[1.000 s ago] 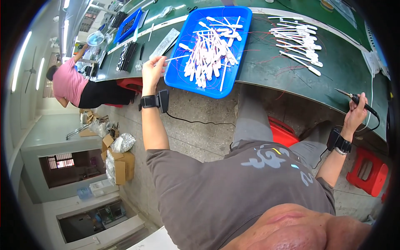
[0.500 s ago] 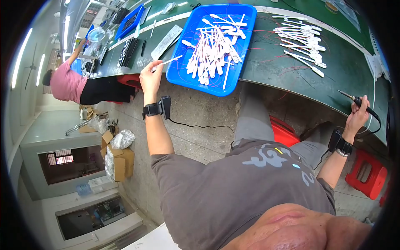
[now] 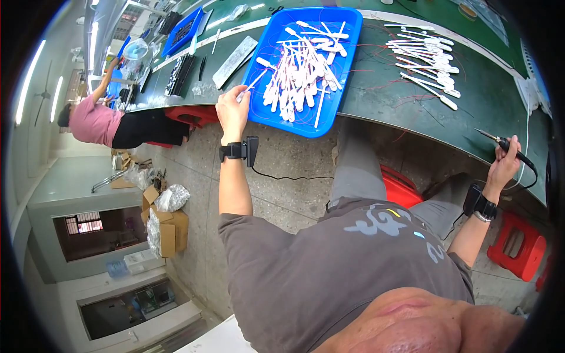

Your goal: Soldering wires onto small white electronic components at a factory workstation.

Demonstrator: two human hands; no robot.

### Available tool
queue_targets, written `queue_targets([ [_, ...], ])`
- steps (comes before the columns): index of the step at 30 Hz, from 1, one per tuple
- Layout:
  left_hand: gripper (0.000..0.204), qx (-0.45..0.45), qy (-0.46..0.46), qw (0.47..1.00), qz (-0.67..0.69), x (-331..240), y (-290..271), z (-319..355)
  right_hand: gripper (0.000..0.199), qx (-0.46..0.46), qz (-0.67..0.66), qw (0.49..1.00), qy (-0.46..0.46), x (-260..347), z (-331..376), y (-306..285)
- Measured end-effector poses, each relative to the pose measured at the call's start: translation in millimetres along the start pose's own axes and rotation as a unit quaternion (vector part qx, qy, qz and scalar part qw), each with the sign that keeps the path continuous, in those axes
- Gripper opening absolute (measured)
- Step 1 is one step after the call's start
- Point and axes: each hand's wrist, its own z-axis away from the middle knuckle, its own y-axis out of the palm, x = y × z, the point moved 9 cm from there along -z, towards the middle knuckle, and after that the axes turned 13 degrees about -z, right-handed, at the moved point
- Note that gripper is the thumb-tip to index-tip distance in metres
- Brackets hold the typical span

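Note:
My left hand (image 3: 233,110) is at the near left edge of a blue tray (image 3: 312,132), its fingers pinched on a thin white stick (image 3: 257,79) that points up over the tray. Inside the tray lies a heap of white paddle-ended sticks (image 3: 301,73) with fine red wires. My right hand (image 3: 504,166) grips a soldering iron (image 3: 505,143) by its dark handle, near the right end of the green bench. The iron's metal tip points left, over the bench top. Between tray and iron, a row of similar white sticks (image 3: 426,50) with red wires lies side by side.
Left of the tray, a grey metal plate (image 3: 235,62) lies on the green bench (image 3: 376,97). Farther left stands another blue tray (image 3: 183,30). A co-worker in a pink top (image 3: 97,123) works there. Red stools (image 3: 518,246) stand by the bench, and cartons (image 3: 173,232) sit on the floor.
My left hand has moved right, closer to the tray, and the white stick now reaches farther over it, tilted more upright. My right hand and the iron stay nearly still.

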Motion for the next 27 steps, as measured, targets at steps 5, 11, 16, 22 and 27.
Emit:
queue_targets([
  [5,0.025,0.01,0.07,0.993,-0.095,-24.6,0.8,0.8,0.023,0.009,0.003,1.0,-0.006,0.4,-3.0,-2.1],
  [11,0.023,-0.002,0.056,0.993,-0.101,-17.7,-11.6,-2.9,0.023,-0.004,0.009,1.0,0.001,-1.2,-1.0,-2.5],
  [16,0.018,0.003,0.122,0.989,-0.08,-38.6,-11.7,-8.2,0.023,0.005,0.006,1.0,-0.001,-1.5,-3.2,-3.1],
  [22,0.017,0.047,0.181,0.978,-0.089,-45.7,-0.7,-6.7,0.024,-0.018,0.009,1.0,-0.009,3.4,3.4,5.7],
  [27,0.017,0.024,0.158,0.985,-0.068,-35.3,-5.3,-4.0,0.024,-0.018,0.011,1.0,-0.006,0.3,2.5,3.6],
])
